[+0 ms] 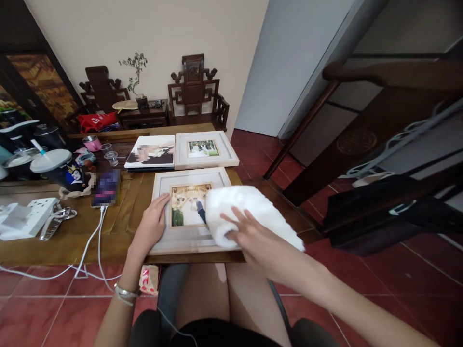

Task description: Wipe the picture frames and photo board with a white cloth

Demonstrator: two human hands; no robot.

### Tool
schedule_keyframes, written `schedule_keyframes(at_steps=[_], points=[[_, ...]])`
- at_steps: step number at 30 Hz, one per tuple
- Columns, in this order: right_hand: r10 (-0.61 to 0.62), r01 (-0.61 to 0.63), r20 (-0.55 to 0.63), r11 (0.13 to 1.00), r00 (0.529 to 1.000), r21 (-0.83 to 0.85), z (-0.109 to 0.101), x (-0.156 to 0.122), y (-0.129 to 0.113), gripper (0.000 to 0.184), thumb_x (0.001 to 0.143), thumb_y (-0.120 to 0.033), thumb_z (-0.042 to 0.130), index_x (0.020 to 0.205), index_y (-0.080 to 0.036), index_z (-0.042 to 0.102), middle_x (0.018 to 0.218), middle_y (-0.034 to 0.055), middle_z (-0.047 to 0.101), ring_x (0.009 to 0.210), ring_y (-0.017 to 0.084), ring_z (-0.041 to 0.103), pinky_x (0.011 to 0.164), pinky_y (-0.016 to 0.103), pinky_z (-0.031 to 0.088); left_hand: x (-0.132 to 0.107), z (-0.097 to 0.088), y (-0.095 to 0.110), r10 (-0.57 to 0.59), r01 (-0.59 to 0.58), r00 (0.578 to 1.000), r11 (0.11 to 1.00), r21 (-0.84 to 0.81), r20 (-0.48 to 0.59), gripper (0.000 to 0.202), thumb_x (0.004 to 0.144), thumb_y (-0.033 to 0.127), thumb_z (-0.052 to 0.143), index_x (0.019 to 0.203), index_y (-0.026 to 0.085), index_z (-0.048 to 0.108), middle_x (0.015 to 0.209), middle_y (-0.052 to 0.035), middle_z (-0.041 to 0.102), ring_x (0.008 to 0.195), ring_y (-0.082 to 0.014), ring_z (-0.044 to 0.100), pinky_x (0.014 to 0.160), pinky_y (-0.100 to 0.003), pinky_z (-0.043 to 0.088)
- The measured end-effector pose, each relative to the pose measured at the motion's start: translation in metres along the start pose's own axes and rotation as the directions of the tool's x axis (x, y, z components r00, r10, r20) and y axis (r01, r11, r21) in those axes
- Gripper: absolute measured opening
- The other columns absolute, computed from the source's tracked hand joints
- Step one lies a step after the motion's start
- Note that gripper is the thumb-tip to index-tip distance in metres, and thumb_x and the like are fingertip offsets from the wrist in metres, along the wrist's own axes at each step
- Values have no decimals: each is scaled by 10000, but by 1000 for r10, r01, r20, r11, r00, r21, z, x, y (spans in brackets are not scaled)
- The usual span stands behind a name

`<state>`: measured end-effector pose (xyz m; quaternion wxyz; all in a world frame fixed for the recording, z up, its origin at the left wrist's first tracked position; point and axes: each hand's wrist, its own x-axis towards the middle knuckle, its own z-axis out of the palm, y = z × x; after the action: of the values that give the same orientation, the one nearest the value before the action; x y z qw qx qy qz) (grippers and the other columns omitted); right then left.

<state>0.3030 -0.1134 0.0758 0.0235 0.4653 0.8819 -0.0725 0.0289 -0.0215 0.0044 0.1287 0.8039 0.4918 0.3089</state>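
A light wooden picture frame with a wedding photo inside lies flat at the front edge of the wooden table. On its left side rests my left hand, fingers stretched out along the border and holding nothing. My right hand presses a fluffy white cloth onto the frame's right half, its thumb tucked under a fold and its fingers over the top. The cloth hides part of the photo and hangs past the frame's right edge.
Behind lie a second framed photo and a photo panel. To the left are a phone with white cables, a power strip, a lidded cup and a pink mug. A wooden chair stands right.
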Motion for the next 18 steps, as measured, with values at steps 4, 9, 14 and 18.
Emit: schedule_keyframes(at_steps=[4, 9, 14, 18], points=[[-58, 53, 30, 991, 998, 123, -2, -21, -20, 576, 658, 74, 443, 1116, -163, 699, 1468, 154, 451, 1383, 377, 341, 1107, 559, 340, -1, 0, -1, -7, 7, 1000, 1000, 3, 12, 428, 929, 154, 353, 1297, 125, 571, 1400, -138, 549, 1337, -219, 476, 1155, -443, 354], [-18, 22, -48, 996, 999, 87, 6, 23, -16, 566, 661, 50, 485, 1164, -122, 679, 1468, 183, 444, 1396, 394, 305, 1112, 580, 296, -1, 0, -2, 5, -5, 999, 1000, 13, 31, 427, 930, 157, 362, 1306, 140, 563, 1407, -126, 544, 1343, -219, 467, 1155, -455, 348], [96, -116, -246, 991, 965, -66, 3, 96, 26, 594, 723, 79, 438, 1260, -101, 618, 1545, 170, 322, 1418, 403, 232, 1113, 600, 239, 0, -1, -1, 8, -9, 999, 1000, 10, 42, 424, 936, 166, 360, 1305, 110, 561, 1403, -145, 544, 1338, -221, 475, 1158, -444, 346], [91, -125, -240, 983, 966, -131, 3, 129, 46, 553, 773, 39, 459, 1285, -109, 603, 1555, 187, 292, 1406, 434, 232, 1101, 627, 205, -1, -2, -1, 7, -6, 1000, 1000, -20, 13, 407, 936, 170, 367, 1277, 134, 584, 1383, -131, 566, 1322, -212, 494, 1152, -442, 357]])
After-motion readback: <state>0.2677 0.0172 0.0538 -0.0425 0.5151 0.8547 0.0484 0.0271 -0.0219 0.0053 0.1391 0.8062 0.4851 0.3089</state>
